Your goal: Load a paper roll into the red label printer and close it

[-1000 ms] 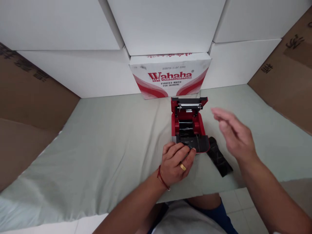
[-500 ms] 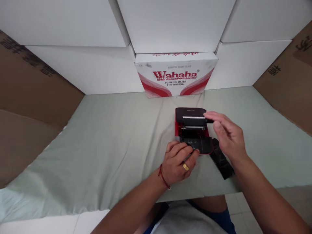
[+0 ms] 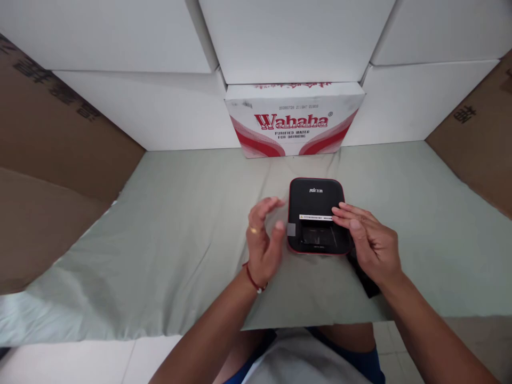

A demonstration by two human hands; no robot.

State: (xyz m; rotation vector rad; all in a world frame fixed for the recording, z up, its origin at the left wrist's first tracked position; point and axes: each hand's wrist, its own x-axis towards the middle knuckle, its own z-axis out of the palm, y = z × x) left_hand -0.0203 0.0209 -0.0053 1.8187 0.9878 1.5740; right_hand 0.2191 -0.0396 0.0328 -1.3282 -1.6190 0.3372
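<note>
A black device with a red rim (image 3: 316, 200) lies on the green cloth with its lid closed. A white label strip (image 3: 314, 217) crosses its top above a glossy recessed window. To its left, my left hand (image 3: 264, 234) is raised with curved, parted fingers and holds nothing. My right hand (image 3: 370, 237) rests its fingertips on the device's right edge, the thumb apart from them, with nothing in its grip. A black strip-like item (image 3: 364, 277) lies partly hidden under my right hand and wrist.
A Wahaha water carton (image 3: 296, 125) stands behind the device, against stacked white boxes (image 3: 152, 109). Brown cardboard (image 3: 68, 138) borders the left side, and more cardboard (image 3: 476, 128) the right. The green cloth (image 3: 180, 224) ends at a front edge above the floor.
The device's lid, open before, is now closed. My left hand has let go of the device's front and moved left. My right hand has come down onto the right edge.
</note>
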